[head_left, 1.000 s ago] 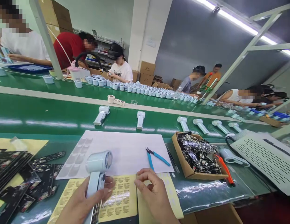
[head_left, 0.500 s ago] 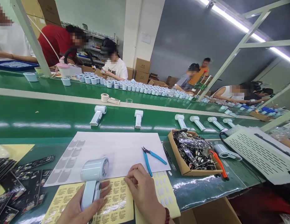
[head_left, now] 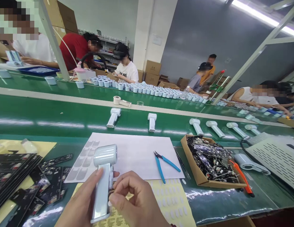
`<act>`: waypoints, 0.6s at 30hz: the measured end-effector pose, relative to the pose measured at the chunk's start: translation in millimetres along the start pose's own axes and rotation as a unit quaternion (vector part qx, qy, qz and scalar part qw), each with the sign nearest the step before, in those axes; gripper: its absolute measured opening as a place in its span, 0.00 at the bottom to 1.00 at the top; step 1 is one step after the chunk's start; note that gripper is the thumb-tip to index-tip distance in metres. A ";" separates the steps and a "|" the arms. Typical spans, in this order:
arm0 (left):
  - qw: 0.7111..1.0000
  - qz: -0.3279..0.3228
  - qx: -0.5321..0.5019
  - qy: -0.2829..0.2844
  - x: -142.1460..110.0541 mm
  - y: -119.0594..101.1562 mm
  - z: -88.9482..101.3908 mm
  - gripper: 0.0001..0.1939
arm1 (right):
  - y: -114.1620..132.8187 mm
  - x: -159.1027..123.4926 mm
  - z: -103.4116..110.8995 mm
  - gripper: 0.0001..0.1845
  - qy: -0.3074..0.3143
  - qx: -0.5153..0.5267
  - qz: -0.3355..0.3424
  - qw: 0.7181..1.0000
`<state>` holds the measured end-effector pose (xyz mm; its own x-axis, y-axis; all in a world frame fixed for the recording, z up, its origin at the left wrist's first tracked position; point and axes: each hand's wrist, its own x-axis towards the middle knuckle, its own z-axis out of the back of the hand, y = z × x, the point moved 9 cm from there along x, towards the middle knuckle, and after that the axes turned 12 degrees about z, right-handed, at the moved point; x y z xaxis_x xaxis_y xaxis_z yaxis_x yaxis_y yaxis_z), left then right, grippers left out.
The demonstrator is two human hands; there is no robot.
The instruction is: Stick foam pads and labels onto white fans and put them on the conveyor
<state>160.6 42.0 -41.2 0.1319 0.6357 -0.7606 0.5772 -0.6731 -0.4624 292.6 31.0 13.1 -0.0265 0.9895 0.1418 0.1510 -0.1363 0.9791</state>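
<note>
My left hand (head_left: 81, 198) is wrapped round the handle of a light-blue handheld fan (head_left: 102, 183), its round head up and the handle tilted slightly. My right hand (head_left: 137, 198) is closed in a pinch against the handle's right side; a small brownish bit shows at its fingertips, too small to name. Beneath both hands lies a yellow sheet of printed labels (head_left: 116, 219), partly hidden. Another yellow sheet with small pale oval stickers (head_left: 171, 201) is to the right. Behind the fan, white paper (head_left: 135, 148) carries grey stickers (head_left: 84, 162).
Blue-handled nippers (head_left: 164, 164) and tweezers (head_left: 182, 164) lie near a cardboard box (head_left: 208, 183) of circuit boards. An orange-handled tool (head_left: 243, 181) is beside it. Stacked black boards (head_left: 14, 179) sit at left. Several fans stand on the green belt (head_left: 73, 115); co-workers sit beyond.
My right hand has left the label sheet and come up to the fan's handle. The fan has turned in my left hand, showing the handle's flat face. The view has swung left.
</note>
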 end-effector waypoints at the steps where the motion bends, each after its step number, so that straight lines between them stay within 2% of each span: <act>1: 1.000 -0.007 0.000 -0.011 -0.3 -3.9 1.1 0.11 | 1.8 2.5 -4.8 0.04 0.009 -0.018 -0.003 1.000; 5: 0.998 -0.060 0.033 -0.014 1.0 -20.1 -0.1 0.12 | 5.9 11.8 -15.2 0.07 0.024 -0.068 0.004 0.997; 12: 0.996 -0.076 0.036 -0.022 5.9 -28.1 5.8 0.14 | 1.5 21.9 -24.1 0.09 0.038 -0.121 0.011 0.992; 18: 0.999 -0.026 0.001 0.033 -2.2 -24.2 -9.2 0.16 | 7.5 26.8 -28.1 0.11 0.047 -0.212 0.111 0.970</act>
<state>153.7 60.4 -24.2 0.1547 0.6931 -0.7041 0.5824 -0.6396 -0.5017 265.3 55.2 28.4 -0.1325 0.9277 0.3490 -0.2560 -0.3722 0.8922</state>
